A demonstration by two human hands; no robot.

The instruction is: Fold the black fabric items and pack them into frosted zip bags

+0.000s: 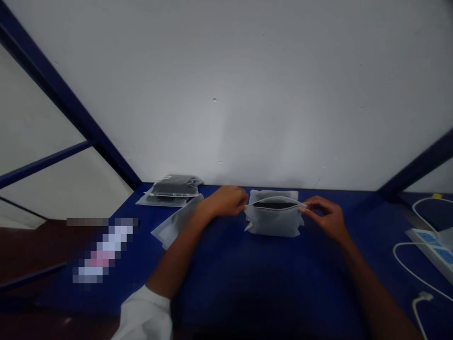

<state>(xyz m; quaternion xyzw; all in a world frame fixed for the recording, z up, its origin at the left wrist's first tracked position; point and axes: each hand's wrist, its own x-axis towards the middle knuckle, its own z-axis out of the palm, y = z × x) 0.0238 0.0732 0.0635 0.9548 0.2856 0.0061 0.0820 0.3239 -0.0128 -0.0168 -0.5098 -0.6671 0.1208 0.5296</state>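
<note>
A frosted plastic zip bag [273,223] lies in front of me on the blue table, its mouth gaping toward me with something dark inside. My left hand [230,200] pinches the left end of the bag's opening, fingers curled. At the opposite end, my right hand [326,217] grips the corner between thumb and fingertips. Behind it, the edge of more frosted plastic shows; whether that is a second bag I cannot tell. Under my left forearm rests a flat frosted bag [173,226].
Packed bags with dark contents [175,185] are stacked at the table's back left. A power strip [430,243] and white cables [403,271] lie at the right. A grey wall panel [219,94] rises behind the blue table [219,283]. A blurred-out patch covers the left side.
</note>
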